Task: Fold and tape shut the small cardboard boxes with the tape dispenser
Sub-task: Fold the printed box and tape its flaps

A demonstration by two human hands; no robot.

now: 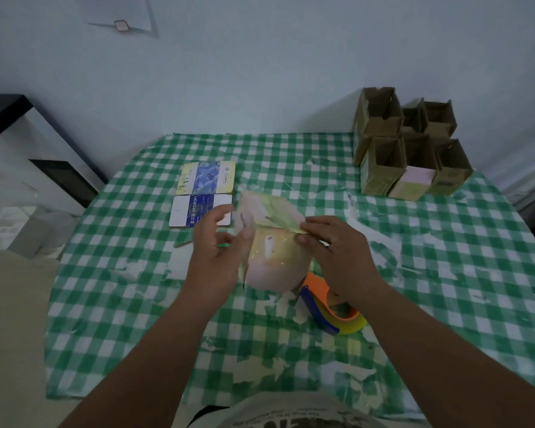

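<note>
Green-white checked tablecloth (445, 273), orange-blue tape dispenser (325, 301)

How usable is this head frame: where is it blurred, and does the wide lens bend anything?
Head view: dim, bluish light; the small box held between the left hand and right hand is smeared by motion blur, its edges unreadable. The tape dispenser and flat printed cartons are sharper. The checked tablecloth bows outward from wide-angle distortion.
</note>
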